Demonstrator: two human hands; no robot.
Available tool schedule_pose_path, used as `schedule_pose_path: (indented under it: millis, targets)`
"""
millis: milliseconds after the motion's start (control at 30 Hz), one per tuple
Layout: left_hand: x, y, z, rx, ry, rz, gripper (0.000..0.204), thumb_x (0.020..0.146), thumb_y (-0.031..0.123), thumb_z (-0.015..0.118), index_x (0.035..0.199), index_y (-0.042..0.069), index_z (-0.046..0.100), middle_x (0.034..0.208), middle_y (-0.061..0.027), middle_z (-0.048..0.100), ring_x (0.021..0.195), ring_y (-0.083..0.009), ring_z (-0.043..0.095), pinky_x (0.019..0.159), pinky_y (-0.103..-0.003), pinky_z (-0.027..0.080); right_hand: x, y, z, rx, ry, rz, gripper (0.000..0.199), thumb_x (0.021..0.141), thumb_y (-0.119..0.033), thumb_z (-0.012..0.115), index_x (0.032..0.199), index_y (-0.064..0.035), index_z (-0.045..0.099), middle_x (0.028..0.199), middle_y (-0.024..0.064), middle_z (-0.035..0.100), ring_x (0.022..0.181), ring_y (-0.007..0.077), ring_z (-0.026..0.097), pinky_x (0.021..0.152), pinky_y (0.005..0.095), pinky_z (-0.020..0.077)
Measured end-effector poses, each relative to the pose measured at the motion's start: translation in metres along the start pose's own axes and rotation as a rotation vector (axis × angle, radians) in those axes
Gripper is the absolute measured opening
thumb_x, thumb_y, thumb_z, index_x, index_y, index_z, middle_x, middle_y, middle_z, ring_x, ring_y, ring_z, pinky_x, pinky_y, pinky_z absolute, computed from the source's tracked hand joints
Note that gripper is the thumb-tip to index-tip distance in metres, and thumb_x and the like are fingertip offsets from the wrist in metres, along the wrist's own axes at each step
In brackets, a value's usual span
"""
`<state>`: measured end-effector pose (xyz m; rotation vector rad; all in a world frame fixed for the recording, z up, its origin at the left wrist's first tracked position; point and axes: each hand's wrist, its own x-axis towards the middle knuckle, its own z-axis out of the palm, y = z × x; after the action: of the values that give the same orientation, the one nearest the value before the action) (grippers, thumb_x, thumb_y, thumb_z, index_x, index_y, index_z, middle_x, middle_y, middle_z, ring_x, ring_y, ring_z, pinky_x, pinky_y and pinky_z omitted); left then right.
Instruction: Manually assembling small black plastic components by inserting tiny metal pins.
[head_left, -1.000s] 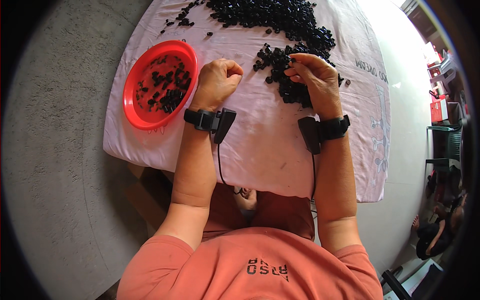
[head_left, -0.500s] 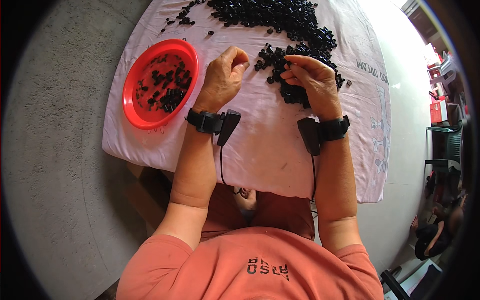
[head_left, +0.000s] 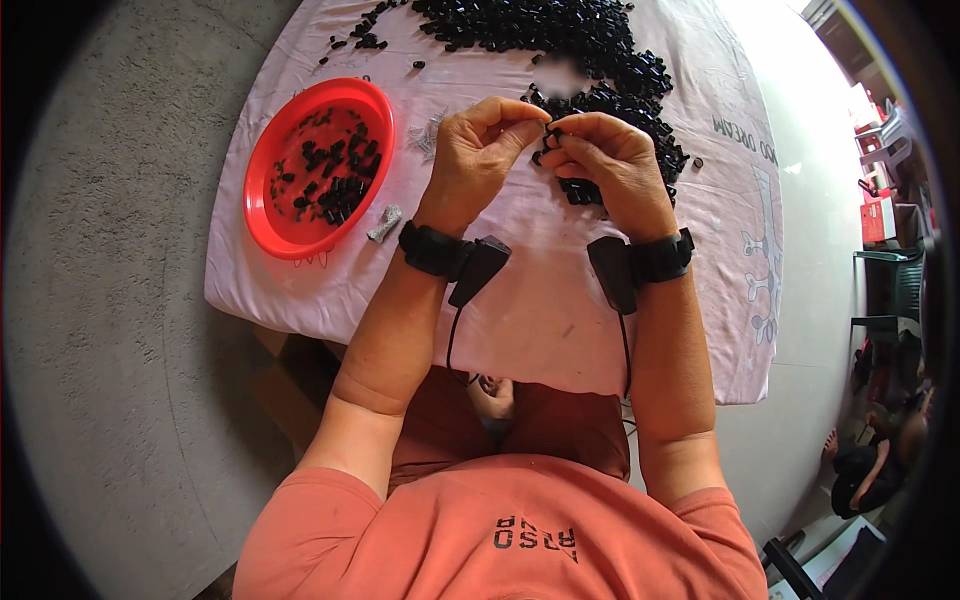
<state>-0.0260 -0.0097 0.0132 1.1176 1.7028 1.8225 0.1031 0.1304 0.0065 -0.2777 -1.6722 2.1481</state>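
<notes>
Both hands meet above the table, fingertips almost touching. My right hand (head_left: 618,170) pinches a small black plastic piece (head_left: 553,132) between thumb and fingers. Beside it my left hand (head_left: 468,165) is closed in a pinch, thumb against forefinger; whatever its tips hold is too small to make out. Behind and under the right hand spreads a pile of shiny black pieces (head_left: 530,28). A red round basin (head_left: 262,215) to the left holds more of these black pieces. Thin silvery pieces (head_left: 428,137) lie between basin and left hand, and a grey bundle (head_left: 384,223) lies by the left forearm.
A pale pink printed cloth (head_left: 720,330) covers the table. Several loose black pieces (head_left: 365,40) are scattered at the far left. Straps with black devices (head_left: 480,270) and cables are on both wrists. At far right are chairs (head_left: 900,280) and another person (head_left: 862,480).
My left hand has moved right, its fingertips now at those of my right hand. The right hand has shifted slightly left. The silvery pieces and grey bundle beside the basin have come into sight.
</notes>
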Motion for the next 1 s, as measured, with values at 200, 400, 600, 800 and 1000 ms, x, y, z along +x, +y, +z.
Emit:
schedule_pose_path:
  millis: [200,400,600,800,1000]
  targets:
    - [0.001,-0.004,0.006,-0.060,0.033,0.043,0.011,0.093,0.002,0.067,0.102,0.001,0.073,0.092,-0.0022,0.071,0.087,-0.0083,0.064,0.080,-0.024,0.051,-0.002,0.000,0.004,-0.011,-0.026,0.011,0.017,0.098,-0.005,0.062,0.113,0.0006,0.067,0.101,0.0083,0.071,0.087,0.0151,0.073,0.078,0.0255,0.0596]
    - [0.003,-0.009,0.007,-0.025,0.045,0.092,0.007,0.091,0.003,0.070,0.098,0.002,0.073,0.089,-0.0021,0.072,0.081,-0.0069,0.064,0.074,-0.023,0.051,-0.002,0.003,0.004,0.042,-0.033,-0.003,0.017,0.098,-0.005,0.062,0.113,0.0012,0.067,0.099,0.0093,0.072,0.088,0.0159,0.073,0.078,0.0256,0.0596]
    - [0.004,-0.013,0.007,0.058,0.085,0.148,0.007,0.090,0.003,0.072,0.097,0.003,0.073,0.086,-0.0030,0.071,0.078,-0.0089,0.064,0.072,-0.024,0.052,-0.001,0.003,0.005,0.058,-0.026,-0.008,0.016,0.097,-0.003,0.063,0.112,0.0027,0.067,0.098,0.0101,0.072,0.088,0.0171,0.073,0.078,0.0256,0.0602]
    - [0.003,-0.006,0.009,0.276,0.117,0.316,0.006,0.087,0.000,0.071,0.093,0.002,0.073,0.087,-0.0053,0.068,0.076,-0.0142,0.065,0.069,-0.027,0.053,-0.001,0.003,0.004,-0.011,-0.015,-0.010,0.016,0.097,-0.007,0.064,0.110,0.0009,0.068,0.096,0.0081,0.072,0.086,0.0143,0.072,0.077,0.0246,0.0589]
    - [0.002,-0.001,0.009,0.388,0.091,0.422,0.006,0.085,-0.002,0.070,0.091,0.001,0.072,0.086,-0.0079,0.065,0.074,-0.0198,0.065,0.068,-0.030,0.052,-0.001,0.004,0.006,-0.032,0.020,-0.010,0.015,0.097,-0.008,0.065,0.108,0.0006,0.070,0.093,0.0067,0.072,0.083,0.0130,0.072,0.074,0.0237,0.0586]
